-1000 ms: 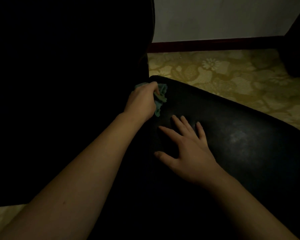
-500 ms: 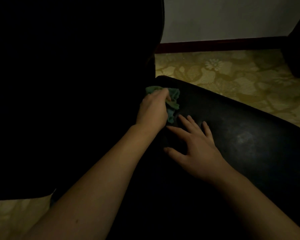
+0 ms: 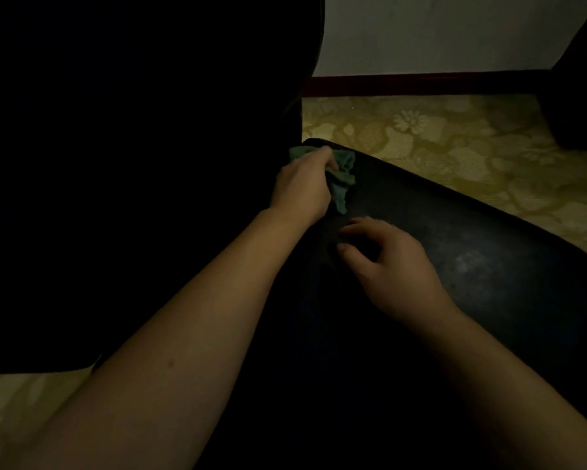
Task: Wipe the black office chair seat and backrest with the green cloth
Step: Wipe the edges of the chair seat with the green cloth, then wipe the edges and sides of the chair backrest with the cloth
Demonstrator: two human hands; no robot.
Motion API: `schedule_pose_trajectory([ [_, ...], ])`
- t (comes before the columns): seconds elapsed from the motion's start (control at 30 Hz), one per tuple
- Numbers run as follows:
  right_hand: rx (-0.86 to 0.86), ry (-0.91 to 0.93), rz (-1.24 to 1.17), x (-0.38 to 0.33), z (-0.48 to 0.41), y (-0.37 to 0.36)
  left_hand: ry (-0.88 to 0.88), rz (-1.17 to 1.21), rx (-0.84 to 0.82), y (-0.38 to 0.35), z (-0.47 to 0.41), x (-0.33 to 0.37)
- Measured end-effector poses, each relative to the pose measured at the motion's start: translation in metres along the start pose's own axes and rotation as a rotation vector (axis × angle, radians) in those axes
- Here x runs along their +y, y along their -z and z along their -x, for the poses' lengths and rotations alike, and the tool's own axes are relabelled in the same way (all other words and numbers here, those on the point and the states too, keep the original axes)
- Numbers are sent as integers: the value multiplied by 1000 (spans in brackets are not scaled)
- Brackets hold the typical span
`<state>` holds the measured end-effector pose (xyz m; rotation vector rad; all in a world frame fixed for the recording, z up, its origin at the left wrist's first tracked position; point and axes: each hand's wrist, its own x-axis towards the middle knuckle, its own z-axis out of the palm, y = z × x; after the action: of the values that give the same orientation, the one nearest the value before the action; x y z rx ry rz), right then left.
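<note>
One head-worn camera looks forward and down, close above the seat (image 3: pixel 455 252).

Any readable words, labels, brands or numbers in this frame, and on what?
None readable. The seat, backrest, cloth, patterned floor and wall show no writing. The frame is very dark, so a faint mark on the black chair might not show.

On the seat (image 3: pixel 488 266), beside the backrest (image 3: pixel 149 164), the cloth (image 3: pixel 342 176); right hand (image 3: pixel 397 269) just in front.
</note>
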<state>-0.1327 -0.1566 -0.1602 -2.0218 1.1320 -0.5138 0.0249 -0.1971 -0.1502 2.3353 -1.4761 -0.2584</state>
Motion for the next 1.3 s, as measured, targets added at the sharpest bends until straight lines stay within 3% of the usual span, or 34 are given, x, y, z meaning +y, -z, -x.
schedule_pose_trajectory([
  [0.13,133,-54,-37,-5,3,8,-39,-10,-24,4,27,-8],
  [0.33,146,7,-28,-28,22,23,-59,-8,-100,17,98,-14],
  [0.5,-93,103,121,-43,64,20,-184,87,-214,36,204,-24],
  [0.6,-244,175,236,-47,95,5,-155,96,-243,49,251,-39],
  [0.77,-398,224,379,-61,141,-27,-163,107,-177,84,312,-76],
  [1.07,-209,287,790,-88,201,-60,-5,103,-294,110,382,-113],
  [1.3,-240,153,663,-98,227,-42,-118,-203,-534,85,400,-93],
])
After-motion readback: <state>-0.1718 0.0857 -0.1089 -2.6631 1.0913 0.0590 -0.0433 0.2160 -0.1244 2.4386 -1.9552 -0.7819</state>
